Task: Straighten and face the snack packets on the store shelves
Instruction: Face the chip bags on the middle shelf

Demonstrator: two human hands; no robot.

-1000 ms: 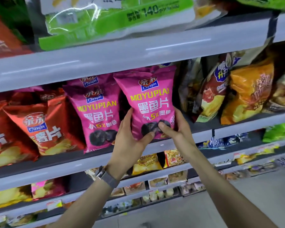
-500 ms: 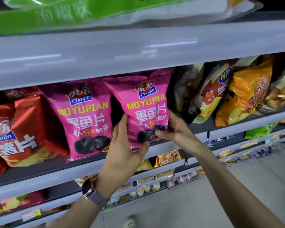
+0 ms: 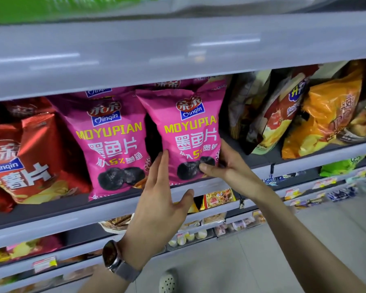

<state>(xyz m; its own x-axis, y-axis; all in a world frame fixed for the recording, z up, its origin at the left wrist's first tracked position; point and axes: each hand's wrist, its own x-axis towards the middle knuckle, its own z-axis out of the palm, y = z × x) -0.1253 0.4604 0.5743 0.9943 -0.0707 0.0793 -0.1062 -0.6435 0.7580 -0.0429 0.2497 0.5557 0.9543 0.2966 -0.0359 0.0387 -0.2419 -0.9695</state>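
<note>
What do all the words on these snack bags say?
"MOYUPIAN", "inqin", "墨鱼片", "5%": left pink packet.
"MOYUPIA" (end cut off), "inqin", "墨鱼片", "5%": right pink packet.
"inqin", "薯片": red packet.
Too blurred to read: orange packet, price tags.

left hand (image 3: 159,203) flat, right hand (image 3: 227,168) seemingly pinching.
</note>
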